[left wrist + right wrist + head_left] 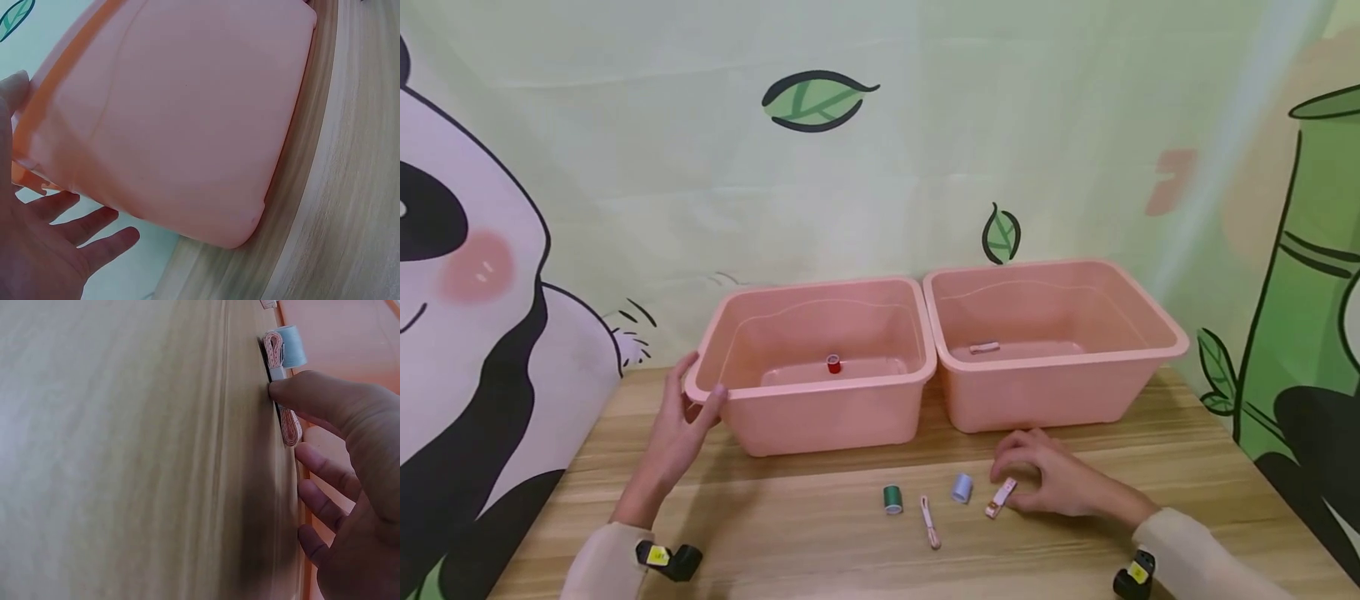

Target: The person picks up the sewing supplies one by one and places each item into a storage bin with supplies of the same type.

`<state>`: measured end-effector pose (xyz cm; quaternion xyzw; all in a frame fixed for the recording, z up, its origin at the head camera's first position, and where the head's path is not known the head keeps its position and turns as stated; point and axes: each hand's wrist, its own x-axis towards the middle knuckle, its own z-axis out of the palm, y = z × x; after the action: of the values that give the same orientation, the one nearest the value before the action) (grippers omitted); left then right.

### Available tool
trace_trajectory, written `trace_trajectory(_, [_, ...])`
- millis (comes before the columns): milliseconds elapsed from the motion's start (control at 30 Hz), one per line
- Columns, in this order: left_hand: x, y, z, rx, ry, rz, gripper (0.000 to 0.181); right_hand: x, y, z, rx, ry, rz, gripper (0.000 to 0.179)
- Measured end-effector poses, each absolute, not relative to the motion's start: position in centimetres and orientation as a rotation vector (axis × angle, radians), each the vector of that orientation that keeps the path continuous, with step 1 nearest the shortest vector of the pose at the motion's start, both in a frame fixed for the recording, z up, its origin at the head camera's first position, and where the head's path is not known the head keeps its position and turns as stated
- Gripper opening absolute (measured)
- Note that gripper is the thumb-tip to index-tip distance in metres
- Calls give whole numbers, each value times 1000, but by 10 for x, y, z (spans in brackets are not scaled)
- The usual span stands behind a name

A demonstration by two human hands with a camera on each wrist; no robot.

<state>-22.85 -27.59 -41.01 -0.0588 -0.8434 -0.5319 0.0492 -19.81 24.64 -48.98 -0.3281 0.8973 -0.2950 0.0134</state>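
Note:
My left hand (679,429) rests on the front left corner of the left pink bin (831,417), thumb on the front rim, fingers along the left side. In the left wrist view those fingers (103,247) are spread and fairly straight. On the table my right hand (1051,473) is at a folded pink-and-white tape bundle (1000,498); its thumb touches the bundle while the index finger arches over it. A light blue thread spool (962,488) stands just left of that bundle. Further left lie another folded bundle (930,522) and a green thread spool (892,499).
A red thread spool (833,364) is inside the left bin. The right pink bin (1037,396) stands beside it and holds a similar folded bundle (984,347). Behind the wooden table (805,533) hangs a printed cloth (880,192) with leaves and pandas.

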Motion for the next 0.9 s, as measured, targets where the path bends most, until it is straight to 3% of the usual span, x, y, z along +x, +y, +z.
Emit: trace_trajectory(900, [-232,-276,-418,-207,-2508,-1680,80,-197,246,-491,-1073,2784,-939,25])
